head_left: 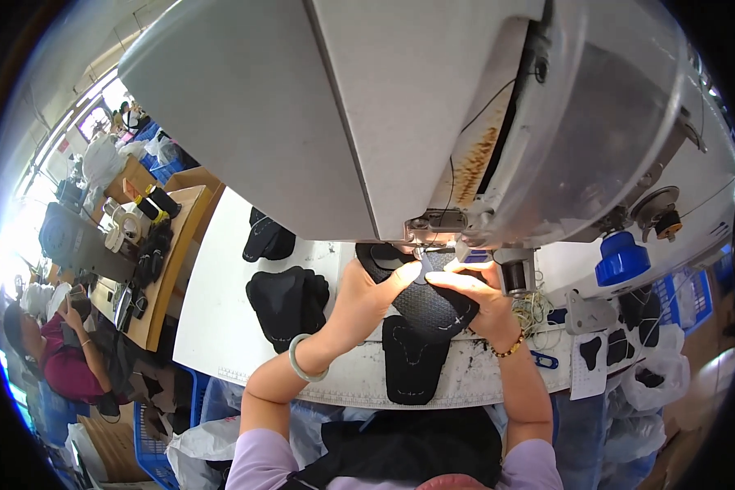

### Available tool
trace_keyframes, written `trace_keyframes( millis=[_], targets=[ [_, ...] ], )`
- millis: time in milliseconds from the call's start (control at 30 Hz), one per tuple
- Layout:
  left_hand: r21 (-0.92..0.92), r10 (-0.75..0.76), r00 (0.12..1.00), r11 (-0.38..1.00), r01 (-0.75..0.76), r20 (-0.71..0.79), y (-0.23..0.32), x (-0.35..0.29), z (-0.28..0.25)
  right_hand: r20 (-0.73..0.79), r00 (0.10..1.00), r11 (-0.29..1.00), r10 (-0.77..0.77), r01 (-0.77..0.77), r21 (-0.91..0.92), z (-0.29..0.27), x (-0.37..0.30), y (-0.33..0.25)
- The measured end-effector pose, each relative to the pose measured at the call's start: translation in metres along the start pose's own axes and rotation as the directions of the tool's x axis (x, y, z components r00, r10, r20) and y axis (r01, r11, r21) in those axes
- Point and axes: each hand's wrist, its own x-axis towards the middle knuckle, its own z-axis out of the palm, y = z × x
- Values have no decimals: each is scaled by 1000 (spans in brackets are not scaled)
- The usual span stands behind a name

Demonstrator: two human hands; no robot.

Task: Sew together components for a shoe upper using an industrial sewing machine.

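Under the head of a large pale sewing machine [367,106], a black textured fabric piece [433,310] lies at the lit needle area. My left hand [371,290] grips its left side, thumb pressed on top, near a small grey patch [424,265]. From the right, my right hand [482,298] pinches the piece, its thumb and forefinger reaching toward the same patch. Fingers beneath the fabric are hidden. Closer to me, another black cut piece [415,363] with a light stitched outline rests at the table edge. A stack of black pieces [284,304] sits left of my left hand.
Another small black stack [268,237] lies farther left on the white table [208,314]. Loose thread [532,314] and blue thread snips [545,360] are by my right wrist. A blue knob [622,260] stands to the right. At far left, a person [69,359] sits beside a wooden bench [167,286].
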Motion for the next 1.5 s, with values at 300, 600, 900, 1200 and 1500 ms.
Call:
trace_keyframes(
  millis=[300,600,900,1200,1500],
  targets=[
    [-13,-31,996,999,33,87,-1,15,-13,-65,990,964,-124,105,-243,6,1,-8],
    [-263,-158,974,944,197,163,-8,27,-23,-59,992,936,-114,87,-342,16,10,-22],
    [-270,-192,979,941,205,72,-16,28,-28,-93,979,921,-179,134,-365,14,-3,-14],
    [-299,-77,997,951,78,15,-20,16,-16,-139,990,971,-34,0,-241,6,-5,-3],
    [-410,-187,982,893,184,33,-29,13,-21,-204,977,983,-56,19,-181,8,-6,7]
  ],
)
